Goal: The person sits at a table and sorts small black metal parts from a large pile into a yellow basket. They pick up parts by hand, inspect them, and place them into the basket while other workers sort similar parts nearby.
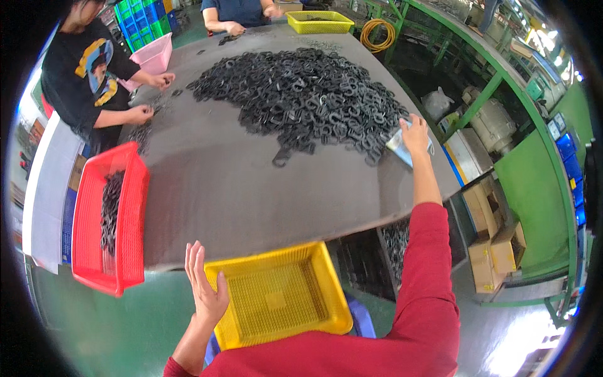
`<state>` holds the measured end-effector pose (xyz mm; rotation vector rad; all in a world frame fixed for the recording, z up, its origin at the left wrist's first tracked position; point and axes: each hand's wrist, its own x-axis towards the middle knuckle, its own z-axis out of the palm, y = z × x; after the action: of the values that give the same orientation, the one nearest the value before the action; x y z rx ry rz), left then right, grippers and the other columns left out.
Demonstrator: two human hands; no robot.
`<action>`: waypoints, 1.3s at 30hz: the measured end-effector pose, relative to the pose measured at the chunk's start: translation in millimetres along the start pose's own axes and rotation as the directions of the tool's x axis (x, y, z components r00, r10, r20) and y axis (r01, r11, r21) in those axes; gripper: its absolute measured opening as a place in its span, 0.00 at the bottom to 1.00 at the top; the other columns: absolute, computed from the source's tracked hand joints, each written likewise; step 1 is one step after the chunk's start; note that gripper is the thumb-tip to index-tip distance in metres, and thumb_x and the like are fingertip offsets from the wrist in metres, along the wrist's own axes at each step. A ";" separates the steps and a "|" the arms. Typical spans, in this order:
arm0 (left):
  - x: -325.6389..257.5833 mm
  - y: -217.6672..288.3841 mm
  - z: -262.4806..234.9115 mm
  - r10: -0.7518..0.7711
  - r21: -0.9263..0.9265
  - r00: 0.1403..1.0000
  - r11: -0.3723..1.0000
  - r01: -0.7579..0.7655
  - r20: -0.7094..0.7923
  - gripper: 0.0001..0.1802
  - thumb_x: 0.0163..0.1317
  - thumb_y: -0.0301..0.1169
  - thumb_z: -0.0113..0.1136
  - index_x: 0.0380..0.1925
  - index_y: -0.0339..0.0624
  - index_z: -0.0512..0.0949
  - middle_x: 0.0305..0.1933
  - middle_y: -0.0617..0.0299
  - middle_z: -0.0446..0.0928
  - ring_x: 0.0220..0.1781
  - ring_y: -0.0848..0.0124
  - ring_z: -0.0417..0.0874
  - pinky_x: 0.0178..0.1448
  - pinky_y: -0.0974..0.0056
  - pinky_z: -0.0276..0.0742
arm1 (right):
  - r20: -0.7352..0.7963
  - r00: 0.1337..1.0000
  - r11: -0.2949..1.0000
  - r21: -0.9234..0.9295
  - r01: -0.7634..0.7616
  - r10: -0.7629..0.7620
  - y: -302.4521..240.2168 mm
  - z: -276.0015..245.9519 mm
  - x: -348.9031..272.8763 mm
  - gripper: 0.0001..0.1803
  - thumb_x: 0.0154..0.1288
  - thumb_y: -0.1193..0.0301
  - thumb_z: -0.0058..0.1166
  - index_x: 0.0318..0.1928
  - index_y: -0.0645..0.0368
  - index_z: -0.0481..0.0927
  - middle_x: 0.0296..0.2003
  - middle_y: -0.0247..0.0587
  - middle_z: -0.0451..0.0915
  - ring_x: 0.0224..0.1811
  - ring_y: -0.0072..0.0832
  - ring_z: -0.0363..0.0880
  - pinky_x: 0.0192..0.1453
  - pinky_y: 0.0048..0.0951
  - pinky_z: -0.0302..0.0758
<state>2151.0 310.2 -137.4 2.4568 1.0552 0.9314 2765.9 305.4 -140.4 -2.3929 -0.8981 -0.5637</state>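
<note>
Nearest: left hand (208, 298) raised, fingers extended and slightly spread, nothing in its grasp; it is just beside the left end of a yellow basket (273, 298) set at the near edge of the desk (264, 207). Whether it touches the rim, cannot tell.

Risk, near side: if basket and desk edge do not meet snugly, parts drawn this way could drop between them. The red basket (139, 207) at the left corner juts past the edge, dark parts inside, support not visible; a knock from the left forearm might tip it.

Farther, right side: right hand (416, 135) at full reach, fingers curled over a light-blue and white piece (398, 147) — cloth or mask, unclear — apparently gripped, partly under the palm, close to the desk's right edge. Risk here: an outward sweep could carry loose parts over that edge.

Position: the heap of black ring-like parts (301, 94) spreads left of and beyond the right hand, its right tip just beside the fingers; well apart from the left hand.

Far: co-worker's hands (164, 80) at left near a pink basket (151, 55); another person opposite, beside a second yellow basket (320, 26).
</note>
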 end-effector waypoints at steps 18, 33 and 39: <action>245.8 141.5 313.3 0.630 -0.077 0.735 0.770 -0.634 0.251 0.30 0.57 0.53 0.51 0.56 0.50 0.71 0.62 0.54 0.63 0.71 0.53 0.51 0.68 0.31 0.39 | 0.494 0.824 0.951 -0.026 -0.307 0.279 -17.9 123.8 87.9 0.35 0.61 0.34 0.28 0.62 0.34 0.66 0.66 0.46 0.57 0.69 0.56 0.48 0.70 0.52 0.48; 282.3 11.3 225.8 0.487 0.228 0.788 0.776 -0.589 0.377 0.22 0.58 0.49 0.51 0.52 0.61 0.73 0.60 0.68 0.67 0.68 0.60 0.57 0.64 0.27 0.44 | 0.242 0.920 0.885 0.283 -0.371 0.308 -181.8 90.9 -41.1 0.29 0.58 0.41 0.43 0.56 0.38 0.73 0.59 0.41 0.65 0.60 0.51 0.61 0.61 0.55 0.58; 286.1 -53.7 167.0 0.488 0.314 0.764 0.711 -0.629 0.422 0.22 0.57 0.45 0.53 0.53 0.58 0.71 0.61 0.67 0.65 0.69 0.63 0.56 0.65 0.29 0.45 | 0.163 0.928 0.885 0.285 -0.369 0.335 -248.3 99.2 -77.7 0.30 0.56 0.42 0.47 0.56 0.41 0.73 0.61 0.45 0.61 0.59 0.50 0.60 0.57 0.54 0.58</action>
<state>2382.6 551.8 -161.4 3.2771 0.4085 0.4255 2559.3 487.8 -180.2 -2.2328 -0.5234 -0.1370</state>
